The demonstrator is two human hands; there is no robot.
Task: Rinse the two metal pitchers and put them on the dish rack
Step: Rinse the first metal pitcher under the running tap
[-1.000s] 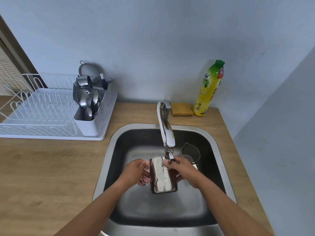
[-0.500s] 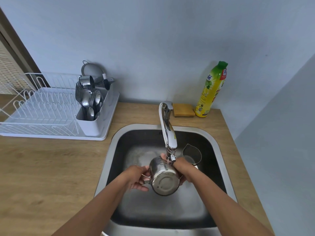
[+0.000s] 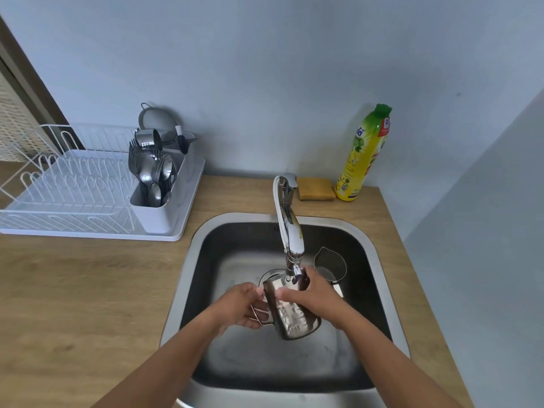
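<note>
Left hand (image 3: 243, 307) grips the pitcher (image 3: 291, 318) handle, my right hand (image 3: 316, 295) wraps its body, tilting it under the faucet (image 3: 291, 237) (second pitcher (image 3: 330, 265) waits right).

counter (image 3: 88, 290): runs along the wall.
sink (image 3: 188, 260): set into the counter, right of its middle.
dish rack (image 3: 88, 234): on the counter, behind and left of the sink.
cutlery holder (image 3: 164, 213): at the dish rack's right end.
faucet (image 3: 290, 228): rises behind the sink, spout reaching forward over the basin.
sponge (image 3: 315, 189): on the counter, just right of the faucet base.
bottle (image 3: 363, 154): just right of the sponge, by the wall.
held pitcher (image 3: 290, 315): tilted over the basin under the spout, between the left hand (image 3: 238, 304) and right hand (image 3: 315, 295).
second pitcher (image 3: 329, 265): in the basin, behind the right hand.
</note>
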